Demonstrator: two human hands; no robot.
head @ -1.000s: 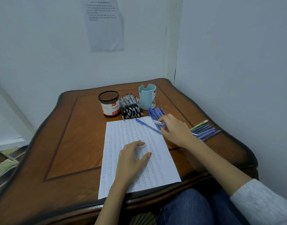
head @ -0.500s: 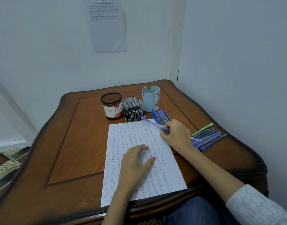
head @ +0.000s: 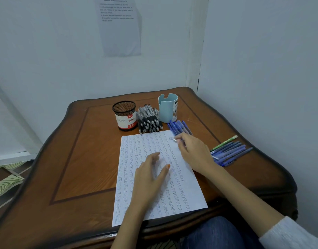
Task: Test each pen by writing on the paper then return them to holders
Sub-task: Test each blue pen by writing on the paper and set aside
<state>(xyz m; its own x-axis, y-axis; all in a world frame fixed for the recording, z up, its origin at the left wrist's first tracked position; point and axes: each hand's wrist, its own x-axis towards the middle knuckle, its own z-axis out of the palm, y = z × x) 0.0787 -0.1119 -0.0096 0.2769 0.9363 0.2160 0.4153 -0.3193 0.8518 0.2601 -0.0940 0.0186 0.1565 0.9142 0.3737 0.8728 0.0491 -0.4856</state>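
You pressed your left hand (head: 151,175), fingers spread, flat on the paper (head: 134,148) to steady it; your right hand (head: 195,152) pinched a blue pen (head: 173,139) at the sheet's one-o'clock corner, poised to write.

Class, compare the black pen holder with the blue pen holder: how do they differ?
The black holder is wire mesh; the blue holder is solid. The black holder's rim is even; the blue holder's is notched. Both stand upright; nothing sticks out of either.

Pale wall corner (head: 199,51), taped notice (head: 120,29), brown wooden table (head: 70,159)
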